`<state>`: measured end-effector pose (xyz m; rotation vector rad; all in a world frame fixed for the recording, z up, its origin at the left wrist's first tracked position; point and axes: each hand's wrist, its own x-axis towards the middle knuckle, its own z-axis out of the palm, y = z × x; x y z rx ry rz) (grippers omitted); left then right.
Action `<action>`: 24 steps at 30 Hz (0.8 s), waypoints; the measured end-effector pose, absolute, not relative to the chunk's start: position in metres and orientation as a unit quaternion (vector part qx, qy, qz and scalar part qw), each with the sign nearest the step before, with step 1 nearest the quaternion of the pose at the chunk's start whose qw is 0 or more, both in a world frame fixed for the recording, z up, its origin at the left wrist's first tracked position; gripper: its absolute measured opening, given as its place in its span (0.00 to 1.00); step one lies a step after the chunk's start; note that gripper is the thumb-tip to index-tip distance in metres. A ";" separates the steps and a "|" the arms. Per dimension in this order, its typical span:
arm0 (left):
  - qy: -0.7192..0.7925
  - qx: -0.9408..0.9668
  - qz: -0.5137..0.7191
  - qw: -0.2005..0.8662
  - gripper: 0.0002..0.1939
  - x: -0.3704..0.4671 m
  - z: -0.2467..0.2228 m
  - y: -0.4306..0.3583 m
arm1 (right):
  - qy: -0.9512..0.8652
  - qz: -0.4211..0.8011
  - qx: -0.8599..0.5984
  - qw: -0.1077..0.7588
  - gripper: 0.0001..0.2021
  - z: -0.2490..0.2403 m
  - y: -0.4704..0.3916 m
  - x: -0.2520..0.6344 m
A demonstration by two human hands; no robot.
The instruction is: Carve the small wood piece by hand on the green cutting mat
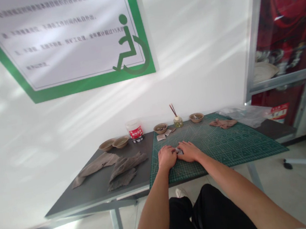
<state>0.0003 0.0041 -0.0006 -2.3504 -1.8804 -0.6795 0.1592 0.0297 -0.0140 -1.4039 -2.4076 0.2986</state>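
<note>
My left hand (167,156) and my right hand (188,151) rest close together on the green cutting mat (215,147). Between them lies a small grey piece with dark and pale patches (178,151), perhaps cloth; its kind is too small to make out. The curled fingers of both hands grip its edges and hide part of it. Just beyond, small pale squares (161,137) lie on the mat, near a brown bowl (160,128) of small pieces.
Two brown bowls (120,142) and a red-labelled tub (135,130) stand back left. Greyish cloths (123,172) cover part of the dark table (77,200). At the back are a reed diffuser (178,121) and another bowl (196,117); rightward, a brown cloth (223,123) and plastic sheet (246,115).
</note>
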 end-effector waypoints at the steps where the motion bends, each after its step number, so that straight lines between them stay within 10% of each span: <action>1: -0.615 -0.756 -0.221 0.028 0.13 0.001 -0.001 0.003 | -0.847 0.104 -0.494 0.168 0.29 -0.014 0.030 0.159; 24: -0.630 -0.751 -0.197 0.029 0.15 0.003 0.003 0.001 | -0.845 0.110 -0.493 0.173 0.28 -0.011 0.027 0.158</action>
